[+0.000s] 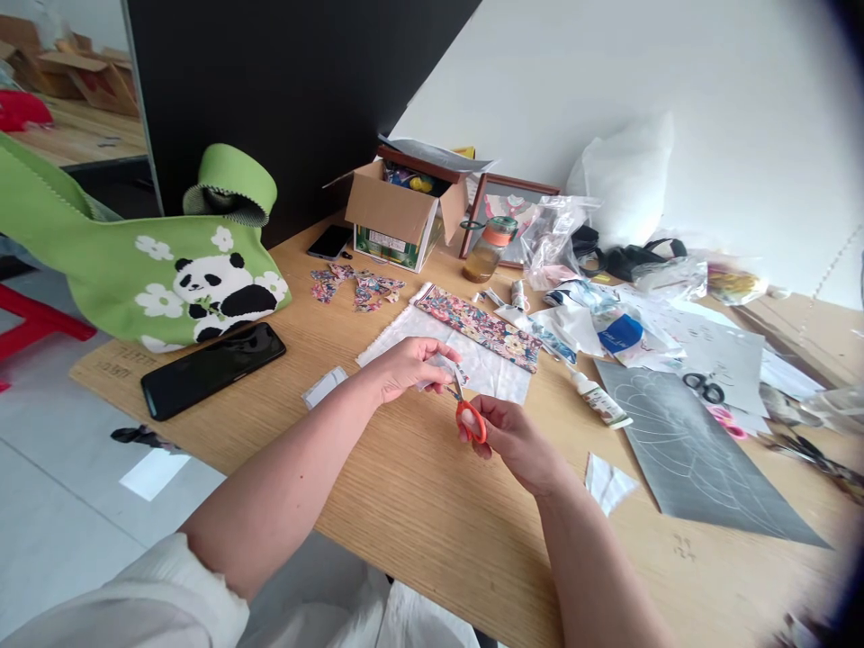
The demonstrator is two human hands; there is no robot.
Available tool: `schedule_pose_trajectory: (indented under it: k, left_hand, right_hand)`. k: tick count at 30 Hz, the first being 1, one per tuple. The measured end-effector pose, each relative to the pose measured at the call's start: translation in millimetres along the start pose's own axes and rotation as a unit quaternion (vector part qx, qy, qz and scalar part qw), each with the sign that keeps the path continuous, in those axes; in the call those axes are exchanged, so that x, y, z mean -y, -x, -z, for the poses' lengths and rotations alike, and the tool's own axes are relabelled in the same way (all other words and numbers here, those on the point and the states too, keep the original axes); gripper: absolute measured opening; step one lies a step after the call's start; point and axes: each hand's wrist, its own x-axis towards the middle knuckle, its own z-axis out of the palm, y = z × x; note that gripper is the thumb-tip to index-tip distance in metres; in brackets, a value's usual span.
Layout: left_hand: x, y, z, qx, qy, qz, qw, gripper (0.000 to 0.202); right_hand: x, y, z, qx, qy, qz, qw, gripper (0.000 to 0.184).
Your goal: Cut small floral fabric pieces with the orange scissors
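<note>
scissors (462, 407): small, orange loops, metal blades angled away from the body, tips at the scrap; blade gap too fine to tell.
fabric scrap (444, 362): pale, some patterned colour; over mid-table, just nearer than the floral strip (476, 326).
left hand (405, 371): forearm in from lower left, thumb and fingers pinched on the scrap.
right hand (511, 438): clamped on the scissors, fingers around the loops.
lettering: print on white bottle (600, 399) and cardboard box (388, 245), too small to read.
</note>
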Motion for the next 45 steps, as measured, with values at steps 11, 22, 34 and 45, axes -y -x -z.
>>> schedule_pose_trajectory:
  k: [11,22,34,45]
  left_hand:
    - [0.8,0.1,-0.9,-0.019,-0.012,0.012,1.000,0.039]
    - [3.7,-2.4,0.9,-0.013,-0.010,0.013,1.000,0.041]
    - [0.8,-0.7,-0.8,-0.017,0.009,0.016,1.000,0.041]
    - [1.4,-1.1,-2.3,-0.029,-0.016,0.021,0.999,0.041]
  right_hand:
    - [4.2,0.0,-3.0,0.010,0.004,-0.006,1.000,0.049]
    - [3.0,0.2,-1.6,0.003,0.006,-0.011,1.000,0.048]
    - [-0.7,0.2,0.0,-0.001,0.008,-0.007,1.000,0.045]
    - [0.9,-0.3,-2.2,0.003,0.003,-0.011,1.000,0.046]
